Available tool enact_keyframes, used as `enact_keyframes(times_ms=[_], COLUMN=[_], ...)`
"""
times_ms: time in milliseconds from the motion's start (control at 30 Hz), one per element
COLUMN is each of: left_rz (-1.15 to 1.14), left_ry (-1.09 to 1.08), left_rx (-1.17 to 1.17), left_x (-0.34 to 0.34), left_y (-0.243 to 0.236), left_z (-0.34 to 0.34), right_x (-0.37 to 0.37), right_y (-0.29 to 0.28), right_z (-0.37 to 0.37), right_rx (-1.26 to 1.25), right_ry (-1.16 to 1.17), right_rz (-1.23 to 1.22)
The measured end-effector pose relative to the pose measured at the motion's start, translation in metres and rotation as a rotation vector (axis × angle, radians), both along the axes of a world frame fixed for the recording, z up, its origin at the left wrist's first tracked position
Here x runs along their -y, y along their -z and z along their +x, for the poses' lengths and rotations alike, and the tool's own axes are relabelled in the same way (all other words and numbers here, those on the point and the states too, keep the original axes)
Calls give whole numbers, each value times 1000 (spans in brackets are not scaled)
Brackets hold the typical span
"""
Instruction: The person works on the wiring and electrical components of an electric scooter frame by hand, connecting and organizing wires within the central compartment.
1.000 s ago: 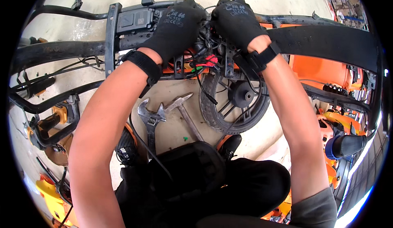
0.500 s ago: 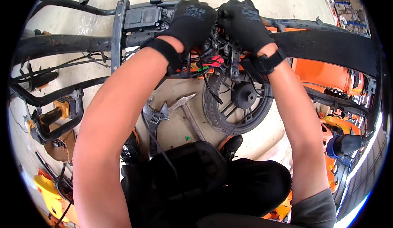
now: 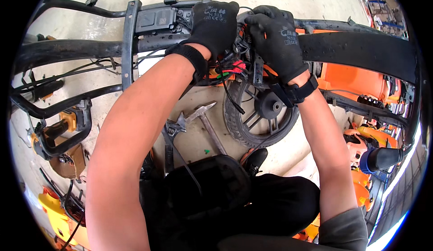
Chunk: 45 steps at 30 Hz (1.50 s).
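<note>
Both my hands wear black gloves, working over a black vehicle frame [image 3: 90, 48]. My left hand [image 3: 214, 28] is closed beside a dark module box [image 3: 154, 20]; what its curled fingers hold is hidden. My right hand [image 3: 275, 41] has its fingers bent and pressed together at a bundle of wiring [image 3: 243, 46]; what they grip cannot be made out. A thin black cable [image 3: 245, 8] runs between the hands at the top. Red and green connectors [image 3: 237, 66] hang just below, among dark wires and a perforated metal bracket [image 3: 258, 70].
A wheel [image 3: 246, 125] lies under the frame. An adjustable wrench [image 3: 173, 127] and a hammer [image 3: 207, 129] lie on the floor [image 3: 198, 145] near my feet. A yellow power tool [image 3: 67, 122] sits at left. Orange panels [image 3: 349, 79] and a cardboard box [image 3: 67, 161] flank the work.
My right hand has shifted down and slightly right, its fingertips now showing more. My left hand has moved right from its earliest position, and the cable between the hands is more visible.
</note>
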<state>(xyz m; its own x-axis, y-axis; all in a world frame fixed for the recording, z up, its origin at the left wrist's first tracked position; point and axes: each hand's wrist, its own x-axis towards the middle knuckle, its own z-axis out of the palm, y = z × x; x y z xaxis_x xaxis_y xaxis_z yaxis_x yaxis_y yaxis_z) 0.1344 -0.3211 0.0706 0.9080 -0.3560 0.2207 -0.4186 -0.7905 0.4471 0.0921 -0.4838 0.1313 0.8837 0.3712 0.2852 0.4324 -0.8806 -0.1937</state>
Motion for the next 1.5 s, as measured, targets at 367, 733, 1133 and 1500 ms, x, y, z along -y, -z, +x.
enact_keyframes(times_ms=[367,733,1133,1500], left_rz=[-85,-111,-114,-446], left_ry=[398,233,269,464], left_rx=[25,-41,-134,-348], left_x=[-27,-26,-9,-37], left_y=[4,-17,15,4], left_z=[10,-12,11,6], right_x=[1,2,0,-5], right_y=[4,-22,0,14], right_z=[-7,-45,-62,-56], right_rx=[18,7,-83,0], right_ry=[-16,44,82,57], right_rz=[-149,73,125,137])
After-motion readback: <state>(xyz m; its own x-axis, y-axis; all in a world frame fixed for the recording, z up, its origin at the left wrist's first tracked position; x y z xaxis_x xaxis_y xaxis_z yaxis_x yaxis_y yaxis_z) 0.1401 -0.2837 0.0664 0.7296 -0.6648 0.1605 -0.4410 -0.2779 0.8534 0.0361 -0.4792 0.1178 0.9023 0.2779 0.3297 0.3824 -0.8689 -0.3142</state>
